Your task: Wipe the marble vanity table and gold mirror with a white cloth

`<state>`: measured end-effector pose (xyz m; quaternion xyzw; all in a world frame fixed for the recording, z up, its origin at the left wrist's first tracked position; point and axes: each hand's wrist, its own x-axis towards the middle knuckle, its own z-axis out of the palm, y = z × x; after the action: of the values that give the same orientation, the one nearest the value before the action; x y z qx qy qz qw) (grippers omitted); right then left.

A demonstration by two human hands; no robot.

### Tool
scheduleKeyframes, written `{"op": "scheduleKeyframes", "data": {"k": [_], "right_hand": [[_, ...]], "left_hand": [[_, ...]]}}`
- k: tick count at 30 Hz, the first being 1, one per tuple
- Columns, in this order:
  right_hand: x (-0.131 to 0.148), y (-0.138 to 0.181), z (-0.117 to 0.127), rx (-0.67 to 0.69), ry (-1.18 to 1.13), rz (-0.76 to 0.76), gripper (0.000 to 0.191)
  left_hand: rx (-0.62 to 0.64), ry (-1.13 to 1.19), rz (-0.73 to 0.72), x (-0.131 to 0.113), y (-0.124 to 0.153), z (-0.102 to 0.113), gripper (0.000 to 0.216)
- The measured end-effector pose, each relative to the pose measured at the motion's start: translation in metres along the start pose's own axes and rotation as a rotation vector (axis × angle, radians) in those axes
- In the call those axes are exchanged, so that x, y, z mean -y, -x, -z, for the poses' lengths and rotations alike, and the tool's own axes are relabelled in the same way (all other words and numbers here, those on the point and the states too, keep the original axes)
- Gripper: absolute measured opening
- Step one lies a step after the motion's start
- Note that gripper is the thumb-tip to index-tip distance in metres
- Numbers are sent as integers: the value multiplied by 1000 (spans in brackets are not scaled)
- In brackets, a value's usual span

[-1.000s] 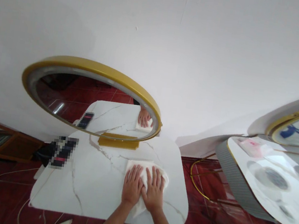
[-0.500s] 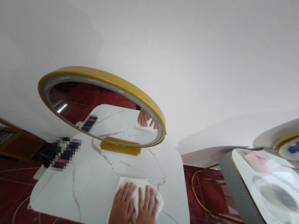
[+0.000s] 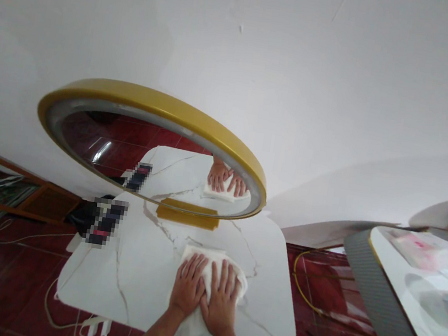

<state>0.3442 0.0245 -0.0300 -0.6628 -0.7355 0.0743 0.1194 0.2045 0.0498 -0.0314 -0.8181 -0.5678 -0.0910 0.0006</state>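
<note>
Both of my hands press flat on a folded white cloth [image 3: 209, 271] that lies on a marble-patterned white tabletop [image 3: 140, 290]. My left hand [image 3: 188, 285] rests on the cloth's left half, its fingers stretched forward. Beside it, my right hand [image 3: 221, 304] lies on the right half with its fingers a little spread; the thumbs are close together. Part of the cloth trails back between my wrists. A round gold-framed mirror [image 3: 143, 173] stands on a gold base [image 3: 188, 216] just beyond the cloth and reflects both hands.
A blurred dark item [image 3: 106, 224] sits at the table's left edge. White plugs with cables [image 3: 99, 328] lie on the red tiled floor [image 3: 5, 271]. A wooden shelf [image 3: 48, 201] stands left. To the right is a second table [image 3: 384, 274] bearing a pink-and-white package [image 3: 416, 250].
Both hands and the cloth have slid forward, nearer the mirror base, and more of my forearms shows. The camera view has shifted slightly too.
</note>
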Motion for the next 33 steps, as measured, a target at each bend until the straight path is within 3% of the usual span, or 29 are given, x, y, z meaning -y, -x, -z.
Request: {"op": "scheduleKeyframes", "data": {"k": [10, 18, 27, 33], "right_hand": [[12, -54, -6, 28, 30, 11, 76], [14, -68, -11, 10, 27, 13, 76], [17, -63, -9, -1, 63, 2, 74], [28, -33, -10, -1, 45, 16, 75]], "left_hand": [[8, 32, 63, 27, -41, 0, 54], [-6, 28, 92, 33, -53, 0, 53], [-50, 39, 89, 30, -49, 0, 53], [-56, 39, 100, 26, -14, 6, 53]]}}
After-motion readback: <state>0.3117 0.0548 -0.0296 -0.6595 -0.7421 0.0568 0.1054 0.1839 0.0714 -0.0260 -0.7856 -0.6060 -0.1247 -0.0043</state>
